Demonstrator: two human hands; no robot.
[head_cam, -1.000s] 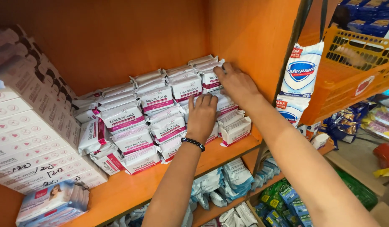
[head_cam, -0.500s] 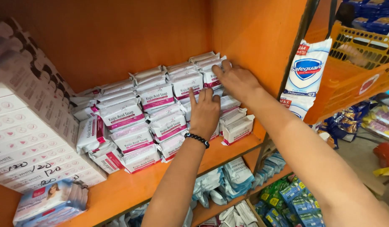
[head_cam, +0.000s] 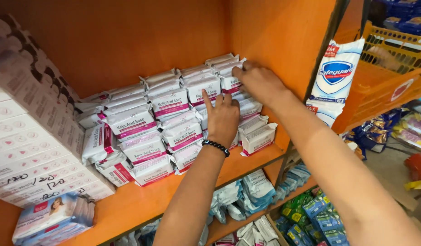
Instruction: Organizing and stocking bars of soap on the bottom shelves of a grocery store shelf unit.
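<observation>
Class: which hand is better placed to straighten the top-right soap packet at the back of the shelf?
Probably the right hand: its fingers already touch that packet. The left hand rests lower, on the middle packets.

Warm, even indoor light fills the frame, and shadows stay soft under the shelf at lower centre. The boxes at the left edge are blurred and stretched; the centre is sharp.
</observation>
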